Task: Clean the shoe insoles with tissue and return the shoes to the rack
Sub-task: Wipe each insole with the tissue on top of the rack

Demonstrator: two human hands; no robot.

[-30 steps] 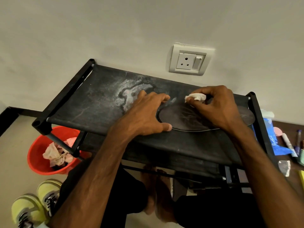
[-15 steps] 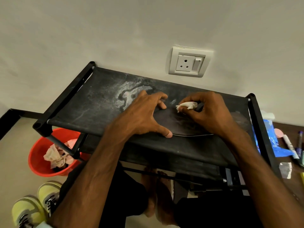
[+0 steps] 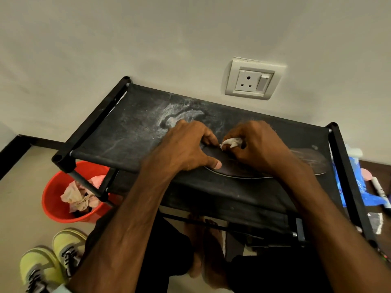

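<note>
A plain off-white wall fills the background, with a white plastic socket plate [image 3: 254, 80] set into it just above a black metal-framed shoe rack [image 3: 131, 132] whose top shelf is black fabric marked by a chalky white dust smear [image 3: 182, 117]. A dark flat shoe insole [image 3: 239, 168] lies lengthwise on the right half of that top shelf, its pale edge line facing the person and its far end showing beyond the right wrist. The left hand [image 3: 186, 146] holds the insole's left end, thumb pressed flat on the near edge and bent fingers over the far edge. The right hand [image 3: 258, 144] pinches a small crumpled white tissue [image 3: 231, 142] between thumb and fingertips, and the wad touches the insole just beside the left hand's fingers. On the floor to the left, partly under the rack's corner, stands a round red plastic bucket [image 3: 55, 199] holding crumpled pinkish used tissues [image 3: 78, 197]. A pair of yellow-green sneakers [image 3: 53, 261] with dark laces sits at the lower left. To the right of the rack lie a blue plastic packet [image 3: 357, 182] and a white marker pen [image 3: 379, 189].
</note>
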